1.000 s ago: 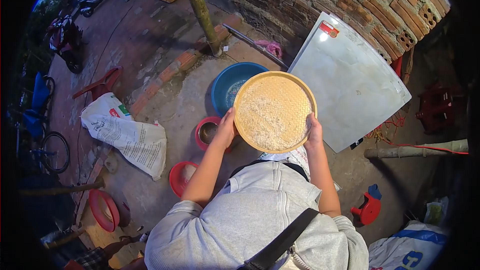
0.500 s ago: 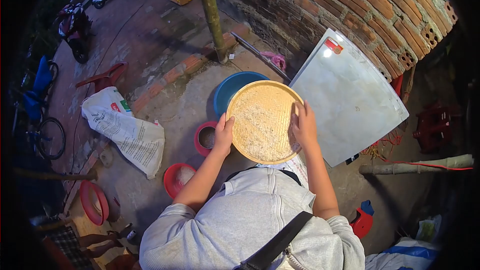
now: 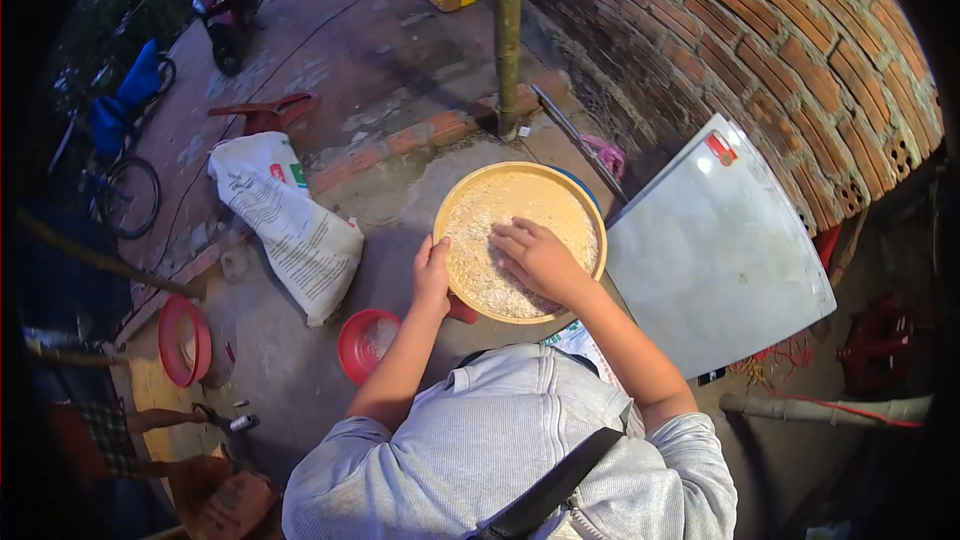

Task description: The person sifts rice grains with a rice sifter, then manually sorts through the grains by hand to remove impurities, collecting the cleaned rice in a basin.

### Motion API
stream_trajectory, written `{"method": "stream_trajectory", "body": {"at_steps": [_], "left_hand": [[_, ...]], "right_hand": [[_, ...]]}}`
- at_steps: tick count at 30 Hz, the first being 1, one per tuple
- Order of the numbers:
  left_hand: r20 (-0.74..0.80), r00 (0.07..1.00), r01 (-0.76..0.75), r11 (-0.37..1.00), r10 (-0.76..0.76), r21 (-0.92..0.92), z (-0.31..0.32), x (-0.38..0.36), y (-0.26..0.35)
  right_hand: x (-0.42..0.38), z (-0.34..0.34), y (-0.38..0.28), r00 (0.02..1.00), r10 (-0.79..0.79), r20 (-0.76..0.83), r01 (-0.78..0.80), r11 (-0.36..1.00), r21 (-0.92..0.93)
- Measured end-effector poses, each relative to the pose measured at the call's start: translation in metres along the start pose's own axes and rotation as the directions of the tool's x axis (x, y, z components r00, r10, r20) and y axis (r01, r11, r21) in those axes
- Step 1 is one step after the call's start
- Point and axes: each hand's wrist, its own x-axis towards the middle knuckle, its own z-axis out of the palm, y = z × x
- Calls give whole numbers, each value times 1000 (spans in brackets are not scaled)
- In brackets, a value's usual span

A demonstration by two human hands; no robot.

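A round yellow winnowing tray point(image 3: 440, 225), with pale, rice-like grains point(image 3: 487, 285) spread across it, is held out in front of my body. My left hand point(image 3: 432, 275) grips its left rim, thumb on top. My right hand point(image 3: 533, 252) lies over the grains near the middle, fingers stretched out and touching them. Under the far right of the tray, only an edge of a blue basin point(image 3: 580, 183) shows. A red bowl point(image 3: 348, 352) with pale contents stands on the floor below my left forearm. Another red piece peeks out beneath the tray, mostly hidden.
A printed white sack point(image 3: 290, 230) lies left, near a red chair part point(image 3: 268, 112). A grey panel point(image 3: 720, 250) leans right, by a brick wall point(image 3: 800, 50). A bamboo post point(image 3: 508, 35) stands ahead. Lower left are a red basin point(image 3: 166, 340) and another person's leg point(image 3: 160, 420).
My right hand has left the tray's right rim and moved inward onto the grains. My left hand keeps its hold. The camera view has shifted, and the tray now covers most of the blue basin.
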Motion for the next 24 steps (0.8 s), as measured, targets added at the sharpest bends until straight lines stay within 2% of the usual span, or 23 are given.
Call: {"method": "stream_trajectory", "body": {"at_steps": [2,5,10,13,16,18,19,24], "left_hand": [[-32,999,-5,1000,5,-6,-20,0,10],[-150,986,-71,997,68,-10,-42,-7,23],[-259,961,-130,985,97,-113,-68,-19,31],[-304,947,-142,984,102,-110,-76,-24,30],[-333,936,-158,980,111,-118,-89,-27,26],[-363,925,-173,975,112,-140,-98,-30,26],[-382,915,-196,969,126,-149,-103,-31,27],[-496,857,-248,957,143,-152,-136,-29,42]], "right_hand": [[7,3,-7,996,-79,-33,80,997,18],[12,10,-6,996,-88,26,80,972,221],[24,23,-10,998,-49,40,36,959,282],[32,34,-15,991,-23,129,-6,976,220],[45,42,-24,992,-68,103,40,966,256],[56,34,-34,999,-33,31,19,927,374],[62,33,-36,998,-46,38,28,926,377],[103,25,-37,990,70,-120,-2,872,490]]}}
